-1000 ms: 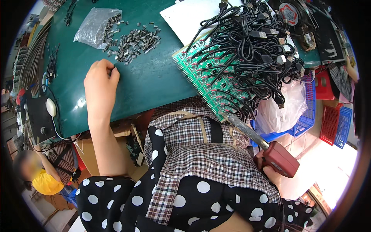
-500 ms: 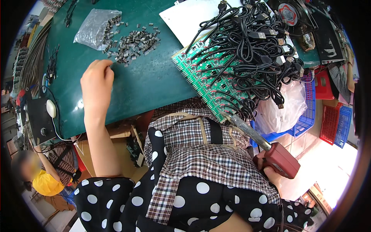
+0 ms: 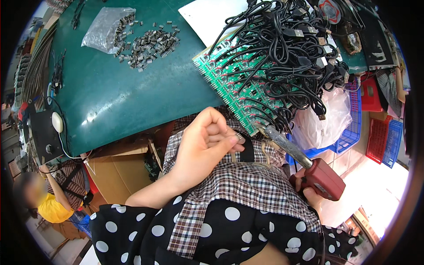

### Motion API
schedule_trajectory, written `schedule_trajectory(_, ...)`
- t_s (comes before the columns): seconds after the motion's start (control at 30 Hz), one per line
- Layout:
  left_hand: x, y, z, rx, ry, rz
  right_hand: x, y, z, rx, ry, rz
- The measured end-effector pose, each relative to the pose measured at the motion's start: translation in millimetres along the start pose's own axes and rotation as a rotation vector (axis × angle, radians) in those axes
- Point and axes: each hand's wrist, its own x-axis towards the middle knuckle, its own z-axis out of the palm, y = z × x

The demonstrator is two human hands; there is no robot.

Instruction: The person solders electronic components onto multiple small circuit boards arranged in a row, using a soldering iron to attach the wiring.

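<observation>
My left hand (image 3: 204, 143) is over my lap, just short of the green circuit boards' near corner. Its thumb and fingers pinch a small silver-and-black connector (image 3: 239, 136). In my right hand (image 3: 310, 194) is a soldering iron (image 3: 326, 179) with a dark red handle. The iron's metal barrel points up and left, its tip at the near corner of the circuit boards (image 3: 229, 95); I cannot tell whether it touches. Black cables (image 3: 282, 57) run from the boards and lie bundled on them. A pile of similar connectors (image 3: 152, 46) lies farther left on the table.
The green table (image 3: 132, 95) has a clear plastic bag (image 3: 101, 33) beside the connector pile. A blue basket (image 3: 349, 132) with a plastic liner stands at right, below the table edge. An open cardboard box (image 3: 126, 172) is under the table. Another person in yellow (image 3: 55, 207) sits at far left.
My left hand has moved from beside the connector pile to the right and nearer me, now with a connector in its fingers. The soldering iron stays almost in place.
</observation>
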Motion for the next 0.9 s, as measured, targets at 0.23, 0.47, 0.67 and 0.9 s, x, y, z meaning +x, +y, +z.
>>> schedule_trajectory(0.23, 4, -8, 13, 0.003, 0.026, 0.058, -8, 1, -12, -0.175, -0.076, 0.031)
schedule_trajectory(0.47, 7, -4, 15, 0.052, 0.066, 0.052, -8, 3, -18, -0.196, -0.118, 0.078)
schedule_trajectory(0.67, 8, -7, 14, 0.014, 0.069, 0.055, -9, 1, -14, -0.342, 0.012, 0.071)
schedule_trajectory(0.9, 8, -7, 13, 0.019, 0.066, 0.062, -17, 11, -25, -0.467, 0.007, 0.069)
